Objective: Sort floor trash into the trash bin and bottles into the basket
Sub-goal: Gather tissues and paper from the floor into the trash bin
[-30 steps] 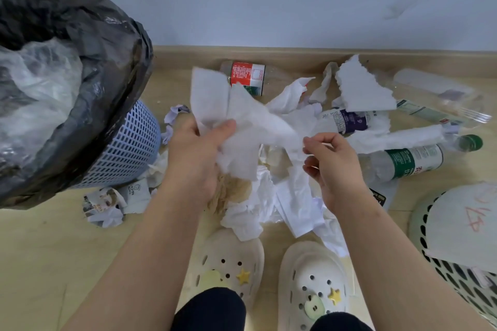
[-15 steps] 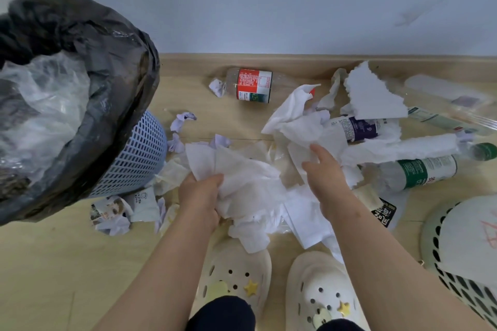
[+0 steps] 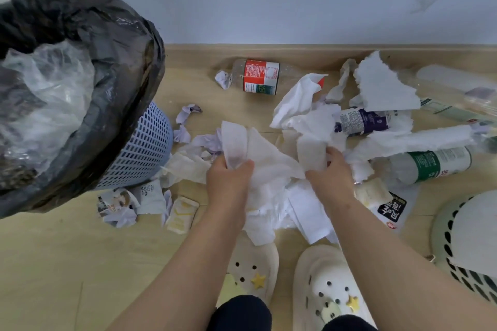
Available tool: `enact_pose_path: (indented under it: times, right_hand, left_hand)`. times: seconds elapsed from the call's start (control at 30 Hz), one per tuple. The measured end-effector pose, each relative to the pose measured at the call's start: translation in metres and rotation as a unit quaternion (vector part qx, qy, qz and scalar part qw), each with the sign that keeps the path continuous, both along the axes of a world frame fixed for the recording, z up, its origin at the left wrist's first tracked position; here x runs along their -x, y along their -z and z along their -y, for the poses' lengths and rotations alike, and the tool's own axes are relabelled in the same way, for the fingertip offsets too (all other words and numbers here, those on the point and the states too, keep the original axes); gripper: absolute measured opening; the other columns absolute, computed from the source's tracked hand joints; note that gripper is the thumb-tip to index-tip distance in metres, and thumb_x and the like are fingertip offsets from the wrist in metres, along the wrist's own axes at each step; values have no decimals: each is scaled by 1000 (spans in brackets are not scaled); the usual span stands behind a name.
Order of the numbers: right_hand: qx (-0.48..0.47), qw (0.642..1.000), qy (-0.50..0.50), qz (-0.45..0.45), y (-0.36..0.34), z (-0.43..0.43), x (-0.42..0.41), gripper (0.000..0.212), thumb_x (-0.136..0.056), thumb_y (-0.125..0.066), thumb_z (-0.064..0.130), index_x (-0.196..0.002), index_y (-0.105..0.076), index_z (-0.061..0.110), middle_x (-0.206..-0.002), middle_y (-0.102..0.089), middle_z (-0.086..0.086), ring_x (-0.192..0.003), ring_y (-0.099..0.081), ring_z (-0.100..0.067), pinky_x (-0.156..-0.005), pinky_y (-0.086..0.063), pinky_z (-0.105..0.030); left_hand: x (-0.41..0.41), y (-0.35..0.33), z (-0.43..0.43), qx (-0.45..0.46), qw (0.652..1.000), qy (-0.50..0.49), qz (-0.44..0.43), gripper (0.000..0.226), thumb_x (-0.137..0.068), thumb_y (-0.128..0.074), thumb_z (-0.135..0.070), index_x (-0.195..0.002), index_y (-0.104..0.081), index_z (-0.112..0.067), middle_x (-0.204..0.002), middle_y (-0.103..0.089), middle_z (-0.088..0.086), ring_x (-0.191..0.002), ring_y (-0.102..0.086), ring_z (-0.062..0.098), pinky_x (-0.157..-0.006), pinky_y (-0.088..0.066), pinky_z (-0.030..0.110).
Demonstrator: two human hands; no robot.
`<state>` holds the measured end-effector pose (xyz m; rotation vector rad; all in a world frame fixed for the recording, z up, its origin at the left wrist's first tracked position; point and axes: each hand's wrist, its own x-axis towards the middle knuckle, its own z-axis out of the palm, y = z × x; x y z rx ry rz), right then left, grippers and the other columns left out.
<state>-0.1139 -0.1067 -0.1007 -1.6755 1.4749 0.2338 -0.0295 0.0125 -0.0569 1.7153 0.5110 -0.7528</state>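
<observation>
Left hand [image 3: 231, 180] and right hand [image 3: 330, 177] each clutch crumpled white tissues [image 3: 265, 161] just right of the trash bin [image 3: 139, 148]; red-labelled bottle [image 3: 259, 76] and green-labelled bottle [image 3: 430, 164] lie farther right, print illegible.

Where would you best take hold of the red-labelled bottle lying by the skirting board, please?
Probably around its labelled middle, from above: the red-labelled bottle lies on its side along the wall, a paper scrap at its left end and tissue near its right.
</observation>
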Motion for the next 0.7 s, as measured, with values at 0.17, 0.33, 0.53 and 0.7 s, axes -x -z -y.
enact_pose_path:
  times: [0.17, 0.33, 0.53, 0.7]
  right_hand:
    - [7, 1000, -2, -16, 7, -16, 18, 10, -88, -53, 20, -93, -56, 11, -76, -56, -2, -81, -55, -27, -71, -43, -34]
    - [60, 991, 98, 76, -11, 7, 17, 39, -100, -37, 31, -70, -48, 7, -65, -46, -3, -70, -45, -24, -63, -31, -31]
    - [123, 961, 163, 189, -43, 20, 8, 31, -98, -43, 28, -69, -45, 17, -61, -41, 5, -57, -37, -10, -63, -35, -30]
    - [191, 929, 122, 292, -79, 13, -4, 8, -91, -59, 22, -89, -51, 23, -78, -52, 16, -66, -50, 4, -66, -43, -12]
  left_hand:
    - [2, 5, -4, -17, 1000, -20, -1, 26, -86, -61, -4, -106, -59, -20, -93, -64, -3, -88, -63, 20, -89, -53, 39]
    - [-7, -2, -5, -4, 999, -40, 5, 19, -88, -60, -8, -87, -56, -26, -84, -60, -10, -78, -59, 13, -83, -53, 36]
    - [-12, -14, -5, 3, 998, -42, 42, 25, -88, -60, -8, -75, -54, -29, -83, -61, -11, -78, -59, 9, -79, -53, 33]
    - [-10, -25, -4, 33, 997, -21, 66, 26, -89, -58, -7, -77, -56, -29, -84, -62, -11, -79, -61, 8, -76, -54, 31]
